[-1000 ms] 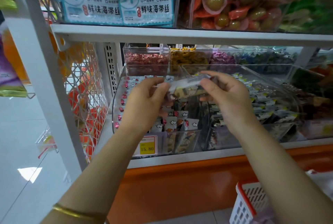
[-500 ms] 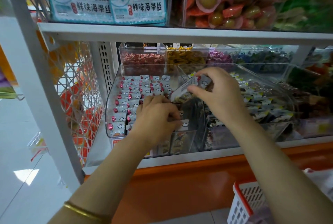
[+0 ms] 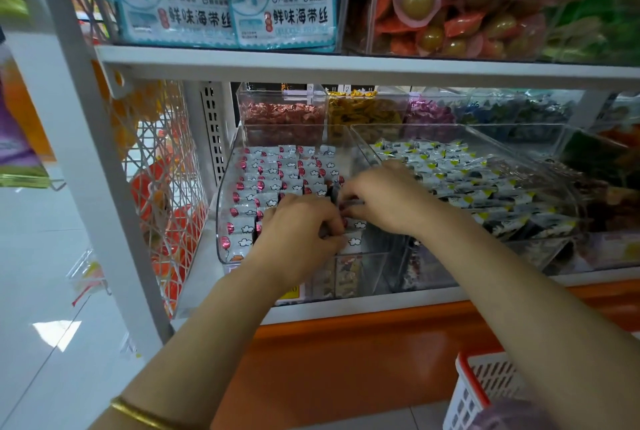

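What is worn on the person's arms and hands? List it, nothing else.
Both forearms are bare, with no sleeves in view. The left hand and right hand have no gloves or visible rings. A thin gold bangle circles the left forearm.

Left hand beside right hand, fingers curled.

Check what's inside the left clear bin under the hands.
Rows of white packets fill the clear bin. The right hand pinches one at the front right; the left hand covers the rows beside it, so packets under both hands are hidden.
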{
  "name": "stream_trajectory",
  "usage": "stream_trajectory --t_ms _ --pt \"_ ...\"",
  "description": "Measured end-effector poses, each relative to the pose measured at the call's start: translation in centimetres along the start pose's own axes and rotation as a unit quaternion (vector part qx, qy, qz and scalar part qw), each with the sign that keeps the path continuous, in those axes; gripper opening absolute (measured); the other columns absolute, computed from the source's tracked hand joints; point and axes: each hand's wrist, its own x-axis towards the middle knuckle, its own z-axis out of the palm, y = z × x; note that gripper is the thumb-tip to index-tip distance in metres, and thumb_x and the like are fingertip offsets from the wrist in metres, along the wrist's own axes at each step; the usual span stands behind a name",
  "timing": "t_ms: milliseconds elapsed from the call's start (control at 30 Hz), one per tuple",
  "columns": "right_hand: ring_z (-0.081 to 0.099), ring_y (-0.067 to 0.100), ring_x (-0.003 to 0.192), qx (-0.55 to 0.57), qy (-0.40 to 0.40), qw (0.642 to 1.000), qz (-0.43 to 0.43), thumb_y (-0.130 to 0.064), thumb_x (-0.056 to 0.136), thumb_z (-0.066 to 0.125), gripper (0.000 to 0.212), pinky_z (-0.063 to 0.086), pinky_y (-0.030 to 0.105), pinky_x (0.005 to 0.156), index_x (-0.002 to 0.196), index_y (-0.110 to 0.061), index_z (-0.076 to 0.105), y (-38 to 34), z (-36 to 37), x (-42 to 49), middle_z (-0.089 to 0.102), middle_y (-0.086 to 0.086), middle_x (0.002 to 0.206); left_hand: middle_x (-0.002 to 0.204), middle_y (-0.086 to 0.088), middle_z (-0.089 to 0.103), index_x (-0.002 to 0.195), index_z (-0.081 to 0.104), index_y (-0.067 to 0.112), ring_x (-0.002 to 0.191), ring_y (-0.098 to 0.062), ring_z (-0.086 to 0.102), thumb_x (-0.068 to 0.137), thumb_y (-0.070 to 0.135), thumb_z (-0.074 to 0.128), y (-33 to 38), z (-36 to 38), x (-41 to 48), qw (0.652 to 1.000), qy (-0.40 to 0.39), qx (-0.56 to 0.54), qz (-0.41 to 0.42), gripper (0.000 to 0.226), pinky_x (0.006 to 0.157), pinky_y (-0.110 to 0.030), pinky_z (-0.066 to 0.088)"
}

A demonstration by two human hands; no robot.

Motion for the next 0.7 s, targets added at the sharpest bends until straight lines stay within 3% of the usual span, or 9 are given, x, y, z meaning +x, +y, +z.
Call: stream_trajectory --t_ms 133,267,400,533,600,700 --pt "0.049 0.026 0.111 -0.032 -0.039 0.999 -0.019 -0.016 0.094 0.044 0.027 0.02 0.046 0.107 0.11 -0.025 0.065 0.2 0.1 0.4 0.06 0.0 0.114 0.089 0.008 0.05 0.081 0.062 0.025 0.101 -0.023 0.046 0.082 0.026 0.067 0.0 0.3 0.0 1.0 0.015 0.008 0.006 0.005 0.092 -0.044 0.039" --pt "0.046 0.026 0.113 -0.047 -0.062 0.997 -0.02 -0.015 0.094 0.043 0.025 0.018 0.048 0.108 0.103 -0.023 0.065 0.1 0.4 0.7 0.061 0.0 0.109 0.092 0.006 0.055 0.082 0.065 0.025 0.101 -0.024 0.047 0.082 0.028 0.066 -0.1 0.1 0.0 1.0 0.011 -0.015 -0.001 0.003 0.092 -0.043 0.04" --pt "0.054 0.024 0.115 0.048 0.004 0.999 0.003 -0.014 0.094 0.046 0.032 0.034 0.037 0.104 0.119 -0.027 0.063 0.6 0.0 0.4 0.064 0.001 0.121 0.094 0.003 0.061 0.079 0.063 0.033 0.099 -0.022 0.052 0.084 0.026 0.063 -0.3 -0.9 0.1 0.998 0.015 -0.065 -0.022 0.008 0.089 -0.043 0.044" --pt "0.058 0.023 0.11 0.172 0.112 0.978 0.045 -0.004 0.091 0.05 0.031 0.045 0.041 0.096 0.115 -0.015 0.066 1.6 -0.7 0.7 0.065 0.007 0.119 0.092 0.005 0.065 0.087 0.07 0.02 0.094 -0.016 0.057 0.087 0.022 0.061 -0.8 -1.5 0.3 0.996 0.05 -0.068 -0.026 0.008 0.087 -0.033 0.047" --pt "0.055 0.023 0.112 0.15 0.132 0.978 0.058 -0.006 0.091 0.052 0.028 0.045 0.04 0.096 0.113 -0.016 0.066 1.8 -0.7 1.5 0.063 0.007 0.12 0.091 0.006 0.066 0.088 0.07 0.018 0.092 -0.014 0.057 0.088 0.021 0.06 -0.9 -1.6 0.3 0.996 0.054 -0.073 -0.026 0.01 0.087 -0.031 0.045" --pt "0.049 0.028 0.115 0.057 0.078 0.991 0.087 -0.017 0.088 0.061 0.025 0.04 0.04 0.098 0.112 -0.025 0.065 1.6 -0.4 3.0 0.055 0.009 0.122 0.09 0.005 0.066 0.087 0.069 0.017 0.087 -0.012 0.056 0.089 0.02 0.059 -0.8 -1.8 0.3 0.994 0.061 -0.082 -0.03 0.011 0.078 -0.024 0.04"
